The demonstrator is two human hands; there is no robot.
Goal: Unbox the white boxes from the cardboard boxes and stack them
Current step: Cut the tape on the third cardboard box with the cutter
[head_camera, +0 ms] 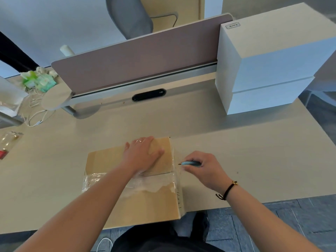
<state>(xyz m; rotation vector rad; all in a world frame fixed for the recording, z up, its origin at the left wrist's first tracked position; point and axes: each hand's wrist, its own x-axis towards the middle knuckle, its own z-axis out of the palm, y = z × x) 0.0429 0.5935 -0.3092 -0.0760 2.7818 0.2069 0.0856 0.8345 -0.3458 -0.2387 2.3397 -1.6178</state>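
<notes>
**Taped cardboard box under one hand, cutter at its side**

At the far left of the tabletop (254, 160) lie clear plastic packets (8, 142), a white cable (36, 117) and green tissue packs (39, 80). A brown divider panel (138, 59) runs along the back edge, with a grey chair (129, 15) behind it.

At the near edge sits the cardboard box (145, 202), closed, with clear tape (152, 180) across its top and down its right side. The left hand (143, 153) lies flat on the far half of the lid, fingers straight and spread. Just beside the box's right face, the right hand (203, 168) is curled around a light blue cutter (190, 163), its dark tip pointing at the taped side.

At the far right, two white boxes (269, 70) stand stacked one on the other, well apart from the cardboard box.
</notes>
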